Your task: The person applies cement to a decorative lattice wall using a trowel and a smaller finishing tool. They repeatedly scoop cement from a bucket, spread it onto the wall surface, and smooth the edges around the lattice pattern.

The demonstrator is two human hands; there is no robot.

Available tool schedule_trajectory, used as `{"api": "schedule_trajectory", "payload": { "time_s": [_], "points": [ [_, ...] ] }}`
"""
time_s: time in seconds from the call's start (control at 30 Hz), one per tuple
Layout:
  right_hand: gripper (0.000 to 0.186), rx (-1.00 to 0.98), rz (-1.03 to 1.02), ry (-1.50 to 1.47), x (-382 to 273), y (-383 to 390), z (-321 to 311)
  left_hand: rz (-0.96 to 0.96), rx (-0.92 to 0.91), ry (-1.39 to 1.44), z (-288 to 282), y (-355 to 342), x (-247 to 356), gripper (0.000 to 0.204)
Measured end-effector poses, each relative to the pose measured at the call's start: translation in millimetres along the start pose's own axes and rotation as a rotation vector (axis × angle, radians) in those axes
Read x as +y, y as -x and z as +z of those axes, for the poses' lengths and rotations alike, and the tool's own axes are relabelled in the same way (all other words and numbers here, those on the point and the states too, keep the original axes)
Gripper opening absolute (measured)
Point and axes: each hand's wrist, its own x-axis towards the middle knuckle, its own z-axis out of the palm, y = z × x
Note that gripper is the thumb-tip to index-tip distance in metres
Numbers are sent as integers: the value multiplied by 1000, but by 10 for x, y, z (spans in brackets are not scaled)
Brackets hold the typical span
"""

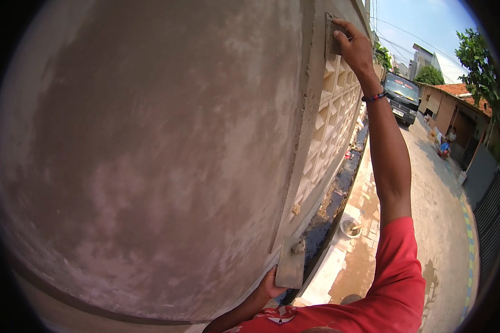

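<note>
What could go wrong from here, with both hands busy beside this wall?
The lump sits near the edge of the flat plate in the left hand; a tilt could send it toward the dark ditch alongside.

The right hand works the small flat tool just above the lattice blocks, so scraps might drop into their openings.
</note>
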Motion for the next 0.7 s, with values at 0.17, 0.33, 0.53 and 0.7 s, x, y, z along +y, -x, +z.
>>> {"api": "schedule_trajectory", "payload": {
  "time_s": [0.17,0.33,0.53,0.7],
  "points": [
    [32,47,-229,-386,-287,-27,18,63,89,-60,114,37,-1,46],
    [30,53,-125,-105,77,-358,23,45,40,-31,108,-6,-2,46],
    [31,62,-83,-290,-468,-268,-153,62,90,-19,157,20,-18,46],
    [32,-108,35,-293,-1041,-115,-380,1,22,-80,128,49,-44,46]
  ]
}}
